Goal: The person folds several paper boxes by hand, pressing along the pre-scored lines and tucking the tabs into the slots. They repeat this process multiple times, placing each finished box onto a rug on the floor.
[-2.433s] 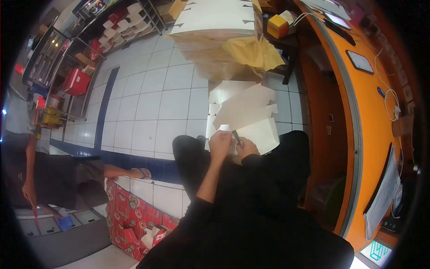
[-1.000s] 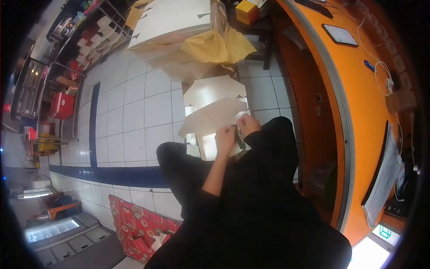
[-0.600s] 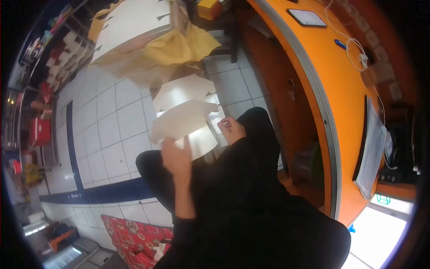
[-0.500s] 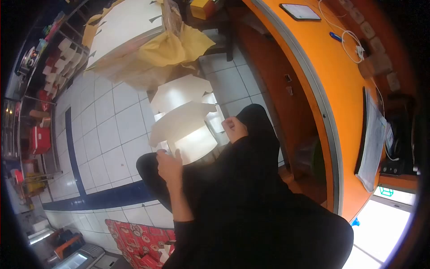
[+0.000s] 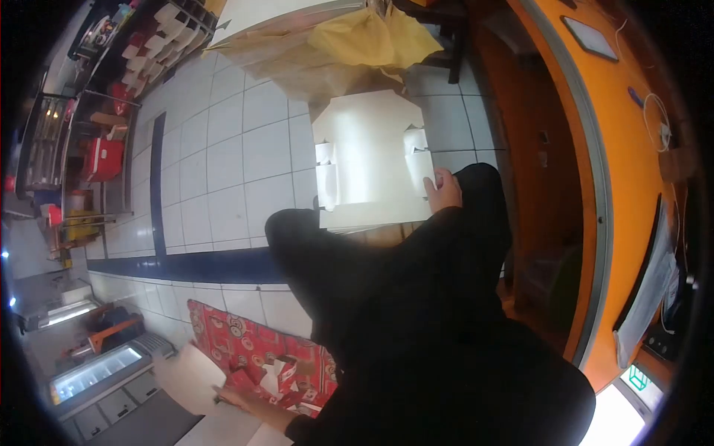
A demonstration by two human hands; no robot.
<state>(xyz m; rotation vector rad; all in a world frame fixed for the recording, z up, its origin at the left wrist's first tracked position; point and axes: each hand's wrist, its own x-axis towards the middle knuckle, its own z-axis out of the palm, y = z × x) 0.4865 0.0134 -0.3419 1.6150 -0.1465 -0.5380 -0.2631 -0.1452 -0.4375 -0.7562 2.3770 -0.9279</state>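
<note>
A flat white cardboard box blank (image 5: 372,156), with notches and small folded side flaps, lies in front of my knees, apparently on top of more sheets. At its right edge is my right hand (image 5: 445,191), fingers curled, with the thumb side over the side flap. My left hand (image 5: 236,399) reaches out to the lower left and grips a white cardboard piece (image 5: 190,379) by its edge. That piece is tilted and slightly blurred, beside a red patterned cloth (image 5: 238,327). Red and white cardboard pieces (image 5: 281,375) lie on the cloth.
Yellow and brown wrapping paper (image 5: 372,41) hangs over a white stack beyond the blank. An orange counter (image 5: 587,82) runs along my right side. Racks with cartons (image 5: 163,41) and a red box (image 5: 105,157) stand at left on the tiled floor (image 5: 223,156).
My left hand has moved from the blank down to the lower left, with a white cardboard piece in it. The blank in front now lies flat. My right hand has come to its right edge.
</note>
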